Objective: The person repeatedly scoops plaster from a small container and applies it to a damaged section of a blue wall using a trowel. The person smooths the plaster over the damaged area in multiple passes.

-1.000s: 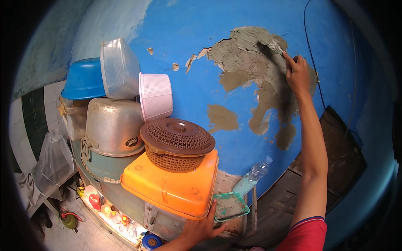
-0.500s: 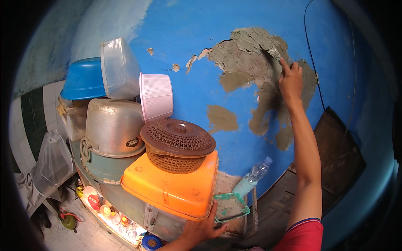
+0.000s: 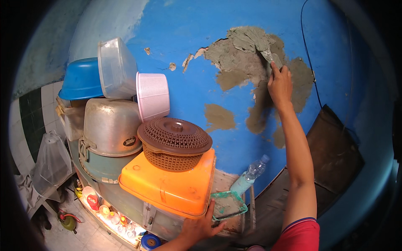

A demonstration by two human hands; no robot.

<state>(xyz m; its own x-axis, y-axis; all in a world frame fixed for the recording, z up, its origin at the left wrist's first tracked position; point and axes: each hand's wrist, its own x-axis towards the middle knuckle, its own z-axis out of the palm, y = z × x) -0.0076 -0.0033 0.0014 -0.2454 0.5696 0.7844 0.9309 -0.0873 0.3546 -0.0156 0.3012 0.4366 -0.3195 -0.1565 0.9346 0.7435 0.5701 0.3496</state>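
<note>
My right hand (image 3: 279, 87) is closed on a putty knife (image 3: 268, 57), its blade pressed against grey wet plaster (image 3: 248, 44) on a patched area of the blue wall (image 3: 184, 25); only part of the tool shows. Low at centre, my left hand (image 3: 201, 226) grips the left side and near edge of a green plastic tray (image 3: 229, 203) smeared with grey mix, beside an orange plastic lid (image 3: 167, 186). A clear plastic bottle (image 3: 254, 170) with pale turquoise contents leans behind the tray.
A brown woven basket (image 3: 172, 150) tops the orange lid. Stacked pots (image 3: 109, 123), tubs (image 3: 81, 79) and a pink basket (image 3: 151, 98) fill the left. Jars (image 3: 104, 210) sit lower, near a green gas cylinder (image 3: 68, 221). A dark panel (image 3: 335, 150) and hanging cables occupy the right.
My right hand has moved left and a little down with the knife over the plaster. My left hand stays at the tray; the view has shifted slightly.
</note>
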